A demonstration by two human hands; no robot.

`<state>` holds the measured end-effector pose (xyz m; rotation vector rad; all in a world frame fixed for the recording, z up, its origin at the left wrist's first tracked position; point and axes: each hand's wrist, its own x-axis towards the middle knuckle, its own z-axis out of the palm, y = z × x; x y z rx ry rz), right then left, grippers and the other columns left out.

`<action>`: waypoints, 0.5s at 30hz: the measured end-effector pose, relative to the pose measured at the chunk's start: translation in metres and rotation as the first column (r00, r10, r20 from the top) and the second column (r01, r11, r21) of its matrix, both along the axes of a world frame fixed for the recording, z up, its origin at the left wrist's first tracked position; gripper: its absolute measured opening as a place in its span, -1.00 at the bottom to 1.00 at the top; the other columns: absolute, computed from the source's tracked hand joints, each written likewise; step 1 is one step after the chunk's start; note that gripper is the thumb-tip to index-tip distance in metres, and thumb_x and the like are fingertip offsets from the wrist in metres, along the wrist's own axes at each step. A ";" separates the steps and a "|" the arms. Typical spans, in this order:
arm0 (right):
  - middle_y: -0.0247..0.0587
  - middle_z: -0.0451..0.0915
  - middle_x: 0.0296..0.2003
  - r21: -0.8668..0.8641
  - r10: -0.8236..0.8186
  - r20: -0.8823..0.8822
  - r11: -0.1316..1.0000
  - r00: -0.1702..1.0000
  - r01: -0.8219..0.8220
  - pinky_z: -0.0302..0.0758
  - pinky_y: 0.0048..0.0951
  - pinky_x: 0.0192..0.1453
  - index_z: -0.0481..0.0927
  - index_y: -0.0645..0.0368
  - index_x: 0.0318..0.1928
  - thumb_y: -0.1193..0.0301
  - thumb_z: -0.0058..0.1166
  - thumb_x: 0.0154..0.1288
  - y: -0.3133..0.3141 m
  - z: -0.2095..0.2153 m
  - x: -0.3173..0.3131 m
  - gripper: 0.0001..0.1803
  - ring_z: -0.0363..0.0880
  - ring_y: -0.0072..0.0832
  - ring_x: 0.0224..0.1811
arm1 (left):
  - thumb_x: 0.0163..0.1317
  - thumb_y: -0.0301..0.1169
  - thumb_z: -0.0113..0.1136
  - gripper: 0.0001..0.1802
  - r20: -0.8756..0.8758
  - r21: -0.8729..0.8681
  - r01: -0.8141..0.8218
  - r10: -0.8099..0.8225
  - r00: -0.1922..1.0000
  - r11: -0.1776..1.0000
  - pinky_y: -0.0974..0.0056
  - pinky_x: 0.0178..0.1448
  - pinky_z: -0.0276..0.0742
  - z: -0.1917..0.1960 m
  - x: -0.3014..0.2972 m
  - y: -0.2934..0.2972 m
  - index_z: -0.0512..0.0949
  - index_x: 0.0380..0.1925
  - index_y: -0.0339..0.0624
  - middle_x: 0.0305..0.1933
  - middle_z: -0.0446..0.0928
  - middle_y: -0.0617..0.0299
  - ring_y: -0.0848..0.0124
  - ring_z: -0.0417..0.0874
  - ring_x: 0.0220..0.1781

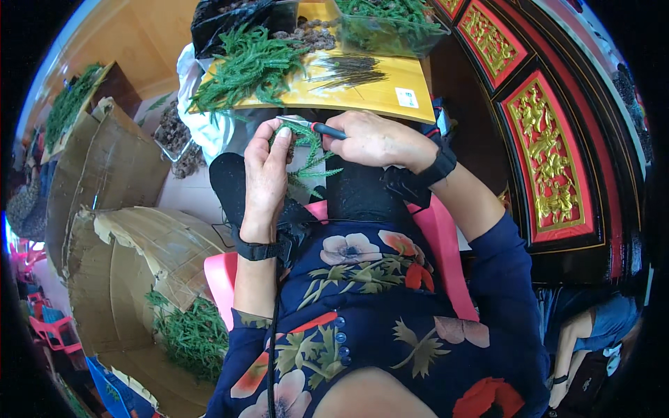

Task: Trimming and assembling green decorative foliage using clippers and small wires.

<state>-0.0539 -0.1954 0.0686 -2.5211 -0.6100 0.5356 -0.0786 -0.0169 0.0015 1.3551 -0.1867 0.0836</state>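
Left hand [265, 171] pinches a green sprig [306, 157]; right hand [376, 139] grips red-handled pliers [317, 127].

label [406, 97]: small white square sticker, near right corner of the yellow board [362, 90] | cardboard boxes [118, 209]: brown, torn open, stacked at left, lower one holding green sprigs | clear plastic tub [390, 28]: top, behind the board, full of greenery

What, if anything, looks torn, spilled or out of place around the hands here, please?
The cardboard box at the left is torn, its flap ragged, with green sprigs loose inside. The left hand holds a green sprig; the right hand holds a red-handled tool against it. Nothing there looks damaged.
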 end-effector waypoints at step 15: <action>0.14 0.59 -0.32 -0.001 -0.023 0.197 1.000 0.980 0.024 0.45 -0.16 -0.11 0.55 0.27 -0.18 0.26 0.04 0.20 -0.008 -0.001 -0.002 -0.68 0.55 0.02 -0.22 | 0.33 -0.41 0.03 -0.87 -0.117 -0.064 0.192 -0.199 0.973 0.979 0.53 -0.35 0.21 0.007 0.001 0.007 0.46 -0.17 -0.17 -0.44 0.38 0.47 0.68 0.28 -0.45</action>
